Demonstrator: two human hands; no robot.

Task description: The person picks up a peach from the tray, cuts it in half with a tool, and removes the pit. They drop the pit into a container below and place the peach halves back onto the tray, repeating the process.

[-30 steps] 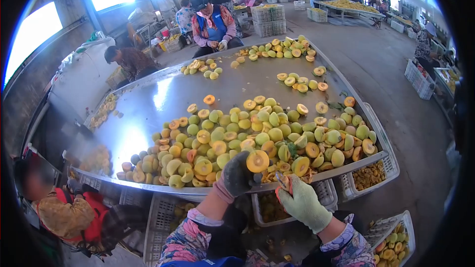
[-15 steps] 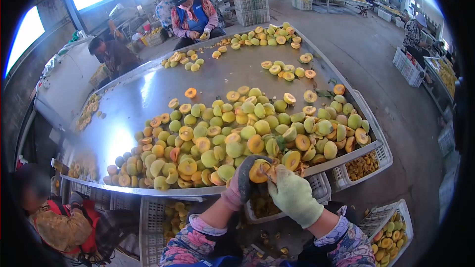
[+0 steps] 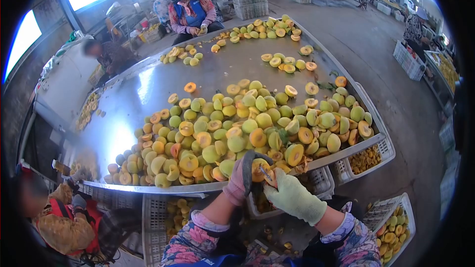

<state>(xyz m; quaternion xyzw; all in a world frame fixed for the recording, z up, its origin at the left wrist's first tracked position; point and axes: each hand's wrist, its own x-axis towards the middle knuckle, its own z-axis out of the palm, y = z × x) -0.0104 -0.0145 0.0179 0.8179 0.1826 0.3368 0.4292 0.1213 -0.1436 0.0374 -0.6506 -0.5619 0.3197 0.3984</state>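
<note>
My left hand (image 3: 242, 177), in a pink and dark grey glove, is closed around a halved peach (image 3: 257, 170), its orange cut face turned up and to the right. My right hand (image 3: 297, 197) wears a pale green glove and grips a small metal pitting tool (image 3: 267, 174); the handle is hidden in the fist and the thin tip lies against the cut flesh. Both hands are at the near edge of the metal table (image 3: 173, 80). Just beyond them spreads a heap of green-yellow peaches (image 3: 232, 123), many of them halved.
Under the table edge stand a crate of dark orange scraps (image 3: 365, 162) and a crate of peach halves (image 3: 178, 215). Another crate of halves (image 3: 393, 235) sits at lower right. A co-worker (image 3: 64, 217) is close on my left; another person (image 3: 193, 12) sits across the table.
The metal tip now shows against the peach half; before, the right fingers covered it. My right hand has moved slightly down, and the whole view has shifted a little.
</note>
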